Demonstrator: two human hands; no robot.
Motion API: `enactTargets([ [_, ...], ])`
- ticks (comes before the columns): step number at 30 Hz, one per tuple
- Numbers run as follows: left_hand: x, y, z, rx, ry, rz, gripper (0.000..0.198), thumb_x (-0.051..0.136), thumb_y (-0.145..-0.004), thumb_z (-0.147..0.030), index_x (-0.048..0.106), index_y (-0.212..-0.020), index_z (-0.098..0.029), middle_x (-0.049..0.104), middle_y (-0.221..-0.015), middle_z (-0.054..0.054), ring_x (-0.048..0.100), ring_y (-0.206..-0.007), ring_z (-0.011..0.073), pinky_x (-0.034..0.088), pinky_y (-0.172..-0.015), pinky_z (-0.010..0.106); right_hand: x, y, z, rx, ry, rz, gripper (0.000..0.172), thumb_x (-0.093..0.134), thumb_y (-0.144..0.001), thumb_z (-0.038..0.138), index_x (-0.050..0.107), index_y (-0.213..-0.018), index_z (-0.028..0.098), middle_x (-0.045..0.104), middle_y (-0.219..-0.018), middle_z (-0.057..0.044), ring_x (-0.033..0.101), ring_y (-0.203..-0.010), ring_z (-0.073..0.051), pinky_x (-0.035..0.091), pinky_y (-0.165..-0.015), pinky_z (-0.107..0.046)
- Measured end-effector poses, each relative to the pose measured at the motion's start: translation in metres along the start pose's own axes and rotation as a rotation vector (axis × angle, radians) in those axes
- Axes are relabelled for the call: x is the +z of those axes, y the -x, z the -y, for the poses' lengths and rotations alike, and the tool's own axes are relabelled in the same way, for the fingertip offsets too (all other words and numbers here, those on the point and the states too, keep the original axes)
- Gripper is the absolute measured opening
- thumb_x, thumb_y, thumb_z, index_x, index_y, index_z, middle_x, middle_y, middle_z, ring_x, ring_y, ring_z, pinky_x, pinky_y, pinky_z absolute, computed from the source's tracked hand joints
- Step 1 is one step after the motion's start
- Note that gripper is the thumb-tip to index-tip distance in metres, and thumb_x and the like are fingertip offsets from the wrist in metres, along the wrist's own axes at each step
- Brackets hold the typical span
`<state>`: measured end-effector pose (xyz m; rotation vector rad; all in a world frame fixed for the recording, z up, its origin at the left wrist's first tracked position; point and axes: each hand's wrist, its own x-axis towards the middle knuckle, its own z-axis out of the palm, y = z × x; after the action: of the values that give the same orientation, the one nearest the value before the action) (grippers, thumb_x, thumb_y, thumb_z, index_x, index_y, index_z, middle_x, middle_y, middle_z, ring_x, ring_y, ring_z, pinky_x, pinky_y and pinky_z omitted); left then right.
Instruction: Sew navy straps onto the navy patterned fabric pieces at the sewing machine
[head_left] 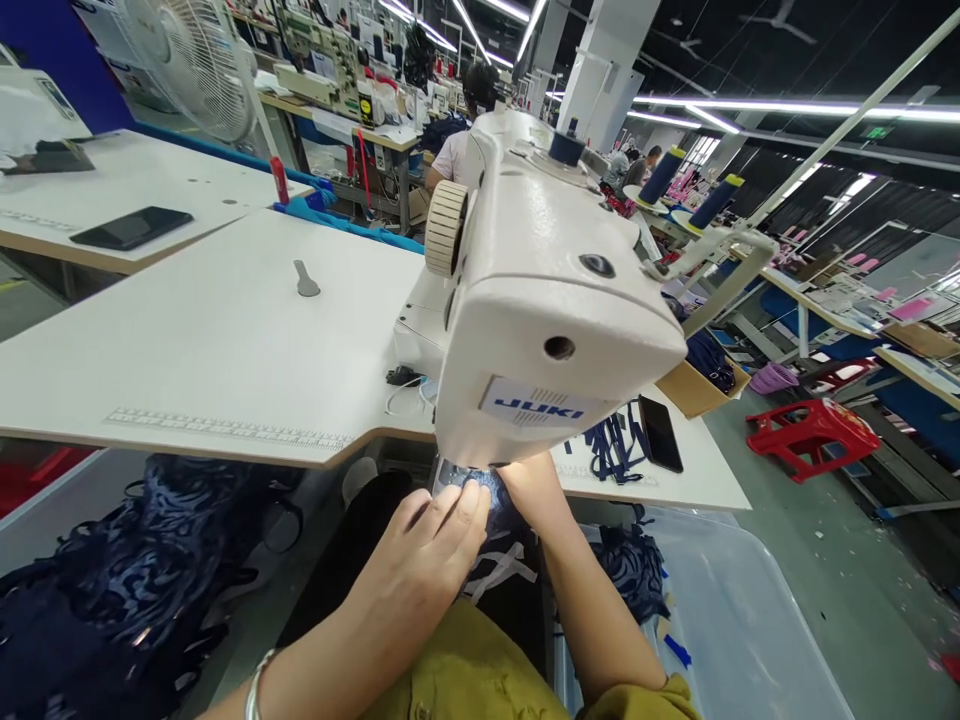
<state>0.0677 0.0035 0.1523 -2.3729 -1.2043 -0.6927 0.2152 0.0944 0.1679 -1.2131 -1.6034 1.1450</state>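
A white JUKI sewing machine [551, 330] stands in front of me, its head over the work area. Below it, a small piece of navy patterned fabric [471, 478] lies at the needle area, partly covered by the machine and my hands. My left hand [431, 535] has its fingers pressed together on this fabric, thumb out of sight. My right hand [531, 492] is close beside it on the right; the machine head hides its fingers, so their grip does not show. White strips [504, 568] hang below the fabric over my lap.
Navy garments [142, 560] fill a bin at the left. A clear plastic bin [739, 600] with dark fabric is at the right. On the tabletop are a grey metal piece [305, 280], navy straps [616, 447] and a phone [660, 433]. A red stool [814, 437] stands beyond.
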Motion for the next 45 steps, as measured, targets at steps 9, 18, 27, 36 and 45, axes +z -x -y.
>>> enactTargets([
  [9, -0.004, -0.012, -0.012, -0.081, -0.114, -0.017, 0.028, 0.053, -0.090, -0.015, 0.064, -0.115, -0.008, 0.067, -0.114, 0.013, 0.059, -0.096, 0.0265, 0.040, -0.082, 0.042, 0.003, -0.008, 0.004, -0.122, 0.027, -0.023, 0.018, 0.054, -0.077, 0.015, 0.071, -0.081, 0.020, 0.071, -0.082, -0.004, 0.064, -0.086, -0.022, 0.049, -0.087, -0.036],
  [18, -0.004, -0.017, -0.018, -0.132, -0.146, 0.013, 0.031, 0.055, -0.089, -0.015, 0.062, -0.118, -0.006, 0.067, -0.115, 0.013, 0.059, -0.097, 0.0268, 0.041, -0.081, 0.042, 0.005, -0.010, 0.002, -0.130, 0.065, -0.062, 0.019, 0.056, -0.077, 0.020, 0.072, -0.088, 0.019, 0.074, -0.090, -0.006, 0.066, -0.086, -0.021, 0.050, -0.090, -0.036],
  [27, -0.005, -0.017, -0.020, -0.170, -0.145, 0.020, 0.029, 0.052, -0.092, -0.018, 0.064, -0.117, -0.008, 0.069, -0.115, 0.009, 0.059, -0.098, 0.0243, 0.041, -0.083, 0.040, 0.007, -0.012, 0.002, -0.224, 0.117, -0.102, 0.032, 0.054, -0.075, 0.022, 0.069, -0.102, 0.017, 0.074, -0.092, -0.007, 0.066, -0.096, -0.023, 0.050, -0.093, -0.036],
  [36, -0.005, -0.013, -0.017, -0.197, -0.129, -0.018, 0.030, 0.048, -0.095, -0.022, 0.063, -0.116, -0.007, 0.070, -0.111, 0.010, 0.060, -0.097, 0.0234, 0.041, -0.085, 0.039, 0.006, -0.010, -0.011, -0.205, 0.193, -0.125, 0.032, 0.058, -0.077, 0.028, 0.068, -0.106, 0.019, 0.074, -0.099, -0.008, 0.063, -0.105, -0.026, 0.046, -0.100, -0.040],
  [45, -0.007, -0.010, -0.005, -0.151, -0.050, -0.047, 0.030, 0.052, -0.092, -0.022, 0.062, -0.114, -0.005, 0.069, -0.109, 0.010, 0.060, -0.096, 0.0225, 0.042, -0.085, 0.035, 0.009, -0.015, -0.006, -0.289, 0.212, -0.063, 0.029, 0.047, -0.083, 0.027, 0.069, -0.100, 0.020, 0.074, -0.094, -0.006, 0.066, -0.097, -0.023, 0.050, -0.094, -0.037],
])
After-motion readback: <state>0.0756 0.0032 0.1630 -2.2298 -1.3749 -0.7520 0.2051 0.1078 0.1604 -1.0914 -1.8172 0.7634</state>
